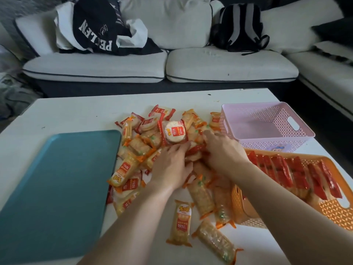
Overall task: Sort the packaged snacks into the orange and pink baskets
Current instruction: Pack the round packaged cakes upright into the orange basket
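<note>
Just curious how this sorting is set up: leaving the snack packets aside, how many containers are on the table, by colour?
pink basket: 1
orange basket: 1
teal tray: 1
Total: 3
</note>
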The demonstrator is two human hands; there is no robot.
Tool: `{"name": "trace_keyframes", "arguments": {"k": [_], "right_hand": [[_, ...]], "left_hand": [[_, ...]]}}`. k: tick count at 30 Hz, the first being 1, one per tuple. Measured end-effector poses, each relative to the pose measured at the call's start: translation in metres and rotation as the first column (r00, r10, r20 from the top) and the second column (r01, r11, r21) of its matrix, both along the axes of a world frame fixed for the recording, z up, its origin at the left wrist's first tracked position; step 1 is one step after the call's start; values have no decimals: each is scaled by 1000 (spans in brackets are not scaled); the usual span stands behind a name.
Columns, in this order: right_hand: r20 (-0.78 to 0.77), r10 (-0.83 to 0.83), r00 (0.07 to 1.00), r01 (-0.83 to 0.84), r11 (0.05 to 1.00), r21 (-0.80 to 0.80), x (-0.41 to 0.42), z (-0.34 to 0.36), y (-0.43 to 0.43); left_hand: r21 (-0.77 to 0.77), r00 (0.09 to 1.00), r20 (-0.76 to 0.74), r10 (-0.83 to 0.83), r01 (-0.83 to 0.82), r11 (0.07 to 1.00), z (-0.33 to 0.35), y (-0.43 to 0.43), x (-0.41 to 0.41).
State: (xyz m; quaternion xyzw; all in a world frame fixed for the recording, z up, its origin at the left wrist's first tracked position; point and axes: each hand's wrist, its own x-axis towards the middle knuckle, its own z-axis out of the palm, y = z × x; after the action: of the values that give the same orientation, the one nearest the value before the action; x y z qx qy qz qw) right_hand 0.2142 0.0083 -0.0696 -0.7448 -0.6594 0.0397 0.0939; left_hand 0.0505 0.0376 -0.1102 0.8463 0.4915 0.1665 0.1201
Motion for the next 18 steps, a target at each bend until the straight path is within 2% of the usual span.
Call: {"name": "trace_keyframes", "arguments": {"k": [2,4,6,8,10,12,14,15,17,18], "right_hand": [[-151,-43,988,55,996,76,5,10,0],[-380,-91,921,149,981,125,7,24,-2],[-559,-128,820,252,956,151,10,35,-5],[-689,-156,708,338,931,136,14,39,-5],[-842,-145,520,396,914,87,18,40,-4],[-964,-100,247,437,899,19,15,43,-3],[-996,-61,-62,394,916,-80,7,46,-3],[-982,-76,-171,338,932,-131,1,48,-5],[-963,-124,-240,267,945,-189,-8,45,-4],[-968,-122,-219,269,946,-180,-10,42,-2]], "left_hand": [[5,988,135,79,-81,997,11,0,0],[-99,927,312,209,-187,977,23,2,-1],[-278,789,506,348,-233,932,32,4,-2],[-419,625,638,449,-207,884,38,3,-6],[-527,464,706,534,-158,835,42,1,-10],[-638,344,698,628,-99,763,43,1,-11],[-728,265,656,706,-22,685,43,1,-12],[-758,227,640,734,25,652,43,1,-12],[-776,174,629,758,90,624,46,1,-13],[-773,164,634,756,100,627,48,2,-15]]}}
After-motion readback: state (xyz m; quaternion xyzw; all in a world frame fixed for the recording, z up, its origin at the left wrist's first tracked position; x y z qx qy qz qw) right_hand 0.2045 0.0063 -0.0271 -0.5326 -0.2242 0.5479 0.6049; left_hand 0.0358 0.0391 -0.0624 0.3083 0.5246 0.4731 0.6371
